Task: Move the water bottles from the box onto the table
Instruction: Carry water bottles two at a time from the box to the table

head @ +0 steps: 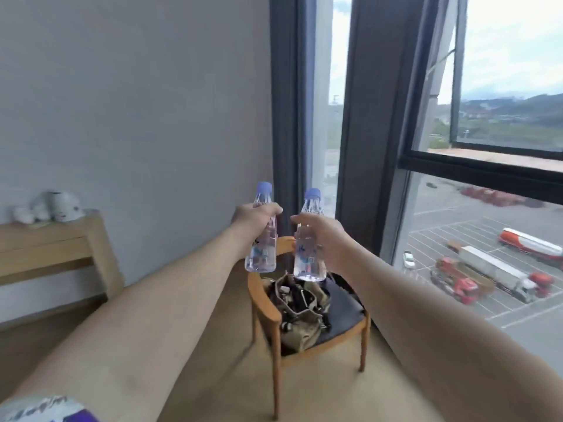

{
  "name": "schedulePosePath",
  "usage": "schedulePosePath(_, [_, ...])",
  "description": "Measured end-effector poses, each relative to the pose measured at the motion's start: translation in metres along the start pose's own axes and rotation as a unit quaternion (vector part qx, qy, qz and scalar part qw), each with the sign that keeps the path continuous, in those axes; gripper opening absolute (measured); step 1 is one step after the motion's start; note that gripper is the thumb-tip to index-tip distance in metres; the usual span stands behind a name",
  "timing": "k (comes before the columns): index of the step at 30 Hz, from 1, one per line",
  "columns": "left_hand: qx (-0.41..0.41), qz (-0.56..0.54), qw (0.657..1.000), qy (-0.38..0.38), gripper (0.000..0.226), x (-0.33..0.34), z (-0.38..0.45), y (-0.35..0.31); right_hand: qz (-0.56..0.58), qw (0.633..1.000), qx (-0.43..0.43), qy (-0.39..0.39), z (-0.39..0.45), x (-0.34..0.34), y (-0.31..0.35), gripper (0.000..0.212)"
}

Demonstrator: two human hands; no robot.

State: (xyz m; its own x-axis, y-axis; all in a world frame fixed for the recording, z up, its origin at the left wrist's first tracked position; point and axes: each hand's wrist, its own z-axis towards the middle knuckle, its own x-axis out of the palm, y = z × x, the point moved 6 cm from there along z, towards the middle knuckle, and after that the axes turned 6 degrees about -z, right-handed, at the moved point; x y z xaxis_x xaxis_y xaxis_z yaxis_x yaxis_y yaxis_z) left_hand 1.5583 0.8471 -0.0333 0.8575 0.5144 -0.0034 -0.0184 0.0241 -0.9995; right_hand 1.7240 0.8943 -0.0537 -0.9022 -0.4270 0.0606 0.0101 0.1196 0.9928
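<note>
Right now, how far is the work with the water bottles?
Done: nothing shows as delivered; neither box nor table is in view. In hand: the left hand grips one bottle, the right hand grips another bottle, both upright above the chair. Left: setting both on the table.

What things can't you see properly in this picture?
All in the head view:
- The box and the table: neither shows anywhere in the frame.
- Labels on the left bottle and right bottle: blurred, and partly covered by the left hand and right hand.
- The bag on the chair: its contents are too jumbled to tell.
- White things on the wooden shelf: too blurred to name.
</note>
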Motion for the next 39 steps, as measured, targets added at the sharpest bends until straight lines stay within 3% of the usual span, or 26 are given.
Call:
schedulePosePath(4, [-0.019, 0.002, 0.997, -0.080, 0.024, -0.129, 0.017, 0.005, 0.008, 0.999, 0.001, 0.051, 0.023, 0.121, -0.006, 0.041])
schedulePosePath(14, [-0.032, -0.022, 0.970, -0.239, 0.033, -0.379, 0.023, 0.005, -0.021, 0.979, 0.028, 0.198, 0.062, 0.368, -0.023, 0.023])
schedulePosePath(26, [-0.037, -0.034, 0.925, -0.376, 0.032, -0.584, 0.083, 0.018, -0.030, 0.937, 0.031, 0.348, 0.164, 0.620, -0.046, 0.031])
schedulePosePath(39, [-0.041, -0.038, 0.892, -0.449, 0.031, -0.769, 0.219, 0.006, -0.035, 0.907, 0.059, 0.415, 0.309, 0.844, -0.036, 0.052])
